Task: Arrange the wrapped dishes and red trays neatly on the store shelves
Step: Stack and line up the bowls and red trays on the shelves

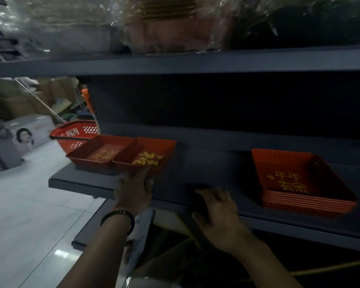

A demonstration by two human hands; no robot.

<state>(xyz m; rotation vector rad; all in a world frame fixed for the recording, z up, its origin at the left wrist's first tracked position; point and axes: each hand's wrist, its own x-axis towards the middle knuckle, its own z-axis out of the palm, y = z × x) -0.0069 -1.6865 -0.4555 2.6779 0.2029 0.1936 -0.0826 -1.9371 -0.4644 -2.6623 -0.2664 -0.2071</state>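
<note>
head view: left hand (133, 189) on red tray (152, 154) front edge

On the dark grey metal shelf (195, 169), the left hand (133, 190) touches a small red plastic tray with gold lettering (152, 156). The right hand (218, 215) rests open on the shelf edge, well apart from a stack of larger red trays (299, 181).

Trays (295, 179) red, gold characters printed inside. Shelf (195, 175) dark blue-grey. Basket (75, 135) red, lattice-holed sides, black rim. Bracelet (119, 219) dark. Floor (29, 204) pale grey tile.
</note>
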